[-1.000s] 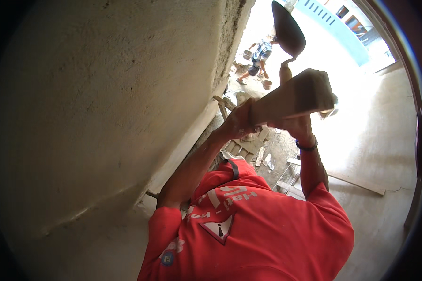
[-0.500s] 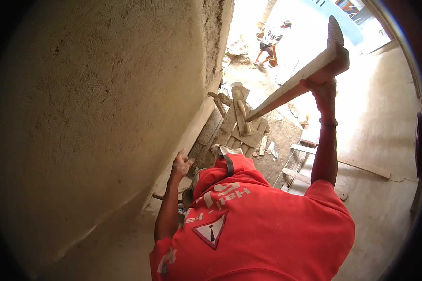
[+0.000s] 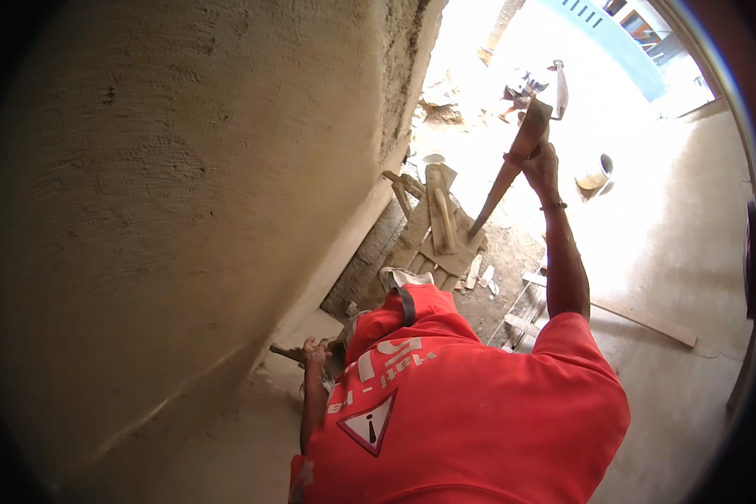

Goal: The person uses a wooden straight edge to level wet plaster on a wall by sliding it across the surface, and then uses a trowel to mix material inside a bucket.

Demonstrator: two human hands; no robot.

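Note:
My right hand (image 3: 539, 168), at the end of a raised arm, grips a long wooden bar (image 3: 502, 186) near its upper end. The bar slants down, its lower end in line with the wooden platform. Past its upper end shows a thin metal blade like a trowel's (image 3: 561, 91); its handle is hidden. Low on the left, by the wall's foot, my left hand (image 3: 315, 351) has its fingers bent round a short wooden piece (image 3: 287, 353). A long plastering float (image 3: 441, 210) with a handle lies on a dirty board (image 3: 462, 259).
A rough plastered wall (image 3: 210, 168) rises close on my left. Slatted planks and rubble (image 3: 475, 273) lie ahead. To the right are a wooden plank (image 3: 647, 319) and a bucket (image 3: 595, 173). Another person (image 3: 519, 91) bends down outside in bright light, partly hidden by the bar.
My left hand has dropped down to the short wooden piece. The right hand has moved slightly left and away with the bar, which has turned steeper. The other person has moved rightward; a bucket now shows.

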